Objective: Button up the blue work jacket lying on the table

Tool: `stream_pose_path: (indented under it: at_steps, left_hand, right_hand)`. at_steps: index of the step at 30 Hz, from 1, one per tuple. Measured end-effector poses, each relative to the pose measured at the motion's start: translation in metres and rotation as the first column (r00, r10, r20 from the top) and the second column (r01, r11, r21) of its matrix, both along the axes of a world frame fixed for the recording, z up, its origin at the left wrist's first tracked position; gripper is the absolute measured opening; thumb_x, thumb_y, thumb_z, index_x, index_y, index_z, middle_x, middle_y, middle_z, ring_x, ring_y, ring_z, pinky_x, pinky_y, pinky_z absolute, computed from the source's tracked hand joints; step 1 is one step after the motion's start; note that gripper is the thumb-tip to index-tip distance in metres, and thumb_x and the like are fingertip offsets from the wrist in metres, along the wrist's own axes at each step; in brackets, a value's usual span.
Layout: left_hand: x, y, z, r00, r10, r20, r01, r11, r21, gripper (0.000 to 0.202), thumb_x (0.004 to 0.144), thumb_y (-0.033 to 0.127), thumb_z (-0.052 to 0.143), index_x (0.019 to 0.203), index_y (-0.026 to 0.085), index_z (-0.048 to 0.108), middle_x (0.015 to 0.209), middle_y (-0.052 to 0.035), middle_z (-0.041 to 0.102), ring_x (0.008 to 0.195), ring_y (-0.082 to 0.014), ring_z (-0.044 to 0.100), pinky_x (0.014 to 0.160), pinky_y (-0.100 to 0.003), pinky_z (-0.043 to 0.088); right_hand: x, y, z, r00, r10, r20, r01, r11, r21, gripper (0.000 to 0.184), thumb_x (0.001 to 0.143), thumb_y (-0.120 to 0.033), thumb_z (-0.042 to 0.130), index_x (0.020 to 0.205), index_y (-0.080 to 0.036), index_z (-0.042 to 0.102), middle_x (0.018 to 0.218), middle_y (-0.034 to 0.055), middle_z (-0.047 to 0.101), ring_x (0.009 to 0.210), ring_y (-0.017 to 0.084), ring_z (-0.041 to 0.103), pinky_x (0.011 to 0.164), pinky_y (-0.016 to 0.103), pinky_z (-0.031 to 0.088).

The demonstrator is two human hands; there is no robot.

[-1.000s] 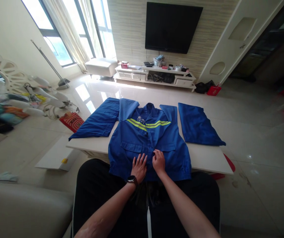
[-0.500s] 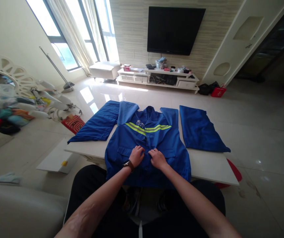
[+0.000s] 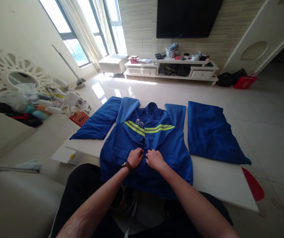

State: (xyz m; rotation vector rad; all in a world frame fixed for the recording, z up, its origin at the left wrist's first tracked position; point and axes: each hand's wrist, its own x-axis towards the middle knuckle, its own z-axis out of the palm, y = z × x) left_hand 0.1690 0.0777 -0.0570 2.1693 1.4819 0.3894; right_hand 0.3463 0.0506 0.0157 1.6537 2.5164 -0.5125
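a white table point(image 3: 213, 180) carries a flat blue cloth point(image 3: 211, 132) on its right part. a red mat point(image 3: 79, 117) lies on the glossy floor point(image 3: 268, 109) near the table's left far corner. on the far wall hangs a dark television point(image 3: 188, 16), above a low white cabinet point(image 3: 201, 74) cluttered with small items. a red bag point(image 3: 244, 82) and a black bag point(image 3: 225, 79) sit just right of it, a white bench point(image 3: 112, 63) to its left by the curtained windows point(image 3: 82, 26). a mop point(image 3: 69, 66) leans on the left wall beside a round white mirror point(image 3: 20, 77).

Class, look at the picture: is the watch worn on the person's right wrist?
No, the watch sits on the left wrist, just behind the left hand, whose fingers curl on the front of the blue jacket.
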Motion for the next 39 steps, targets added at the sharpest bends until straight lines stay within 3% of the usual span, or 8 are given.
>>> stream_pose_path:
  at_steps: [4,8,14,19,29,39]
  left_hand:
    - [0.004,-0.010,-0.003,0.998,-0.011,-0.068,0.018,0.994,0.107,0.011,0.100,0.024,0.049,0.104,0.022,0.059,0.102,-0.0043,0.068,0.092,-0.0220,0.063,0.087,-0.038,0.040]
    - [0.004,-0.009,-0.004,0.993,-0.005,-0.116,0.018,0.994,0.108,0.010,0.101,0.026,0.048,0.100,0.022,0.057,0.102,-0.0050,0.067,0.092,-0.0227,0.062,0.086,-0.039,0.039]
    - [0.003,-0.008,-0.003,0.997,0.002,-0.073,0.006,0.994,0.109,0.011,0.101,0.026,0.048,0.100,0.022,0.059,0.100,-0.0048,0.066,0.090,-0.0223,0.061,0.086,-0.039,0.040]
    - [0.000,-0.009,-0.006,0.999,0.040,-0.002,-0.039,0.993,0.115,0.018,0.097,0.015,0.045,0.103,0.022,0.060,0.103,-0.0057,0.066,0.088,-0.0216,0.061,0.085,-0.037,0.043]
    - [-0.001,-0.010,-0.010,0.996,0.053,0.068,-0.060,0.992,0.109,0.018,0.099,0.016,0.045,0.103,0.022,0.062,0.103,-0.0054,0.070,0.090,-0.0220,0.063,0.087,-0.037,0.045]
    - [-0.002,-0.011,-0.007,0.986,0.074,0.146,-0.086,0.993,0.079,0.017,0.091,0.013,0.055,0.098,0.022,0.068,0.099,-0.0049,0.073,0.090,-0.0208,0.066,0.088,-0.036,0.046]
  right_hand:
    - [0.002,-0.001,-0.002,1.000,-0.001,0.020,0.001,1.000,-0.024,0.030,0.100,-0.029,0.050,0.109,-0.018,0.076,0.125,0.0123,0.068,0.113,0.028,0.061,0.089,0.039,0.049]
    - [0.004,-0.006,-0.010,1.000,0.003,0.005,-0.003,1.000,-0.018,0.033,0.101,-0.029,0.045,0.111,-0.019,0.075,0.127,0.0131,0.065,0.113,0.029,0.059,0.088,0.040,0.049]
    - [0.004,-0.011,-0.016,0.997,-0.058,-0.042,0.057,0.998,-0.007,0.039,0.100,-0.025,0.044,0.133,-0.022,0.066,0.131,0.0144,0.062,0.114,0.030,0.055,0.091,0.043,0.046]
    - [0.006,-0.010,-0.017,0.985,-0.082,-0.152,0.078,0.997,-0.030,0.048,0.104,-0.027,0.040,0.150,-0.031,0.054,0.129,0.0106,0.062,0.111,0.027,0.056,0.088,0.037,0.046]
    - [-0.001,0.007,-0.028,0.932,-0.132,-0.336,0.141,0.990,0.004,0.030,0.103,-0.022,0.047,0.115,-0.022,0.075,0.116,0.0066,0.068,0.110,0.020,0.061,0.098,0.027,0.046]
    - [-0.006,0.008,-0.027,0.955,-0.120,-0.270,0.122,0.992,-0.011,0.030,0.099,-0.019,0.050,0.115,-0.020,0.075,0.115,0.0076,0.070,0.109,0.021,0.063,0.095,0.028,0.047]
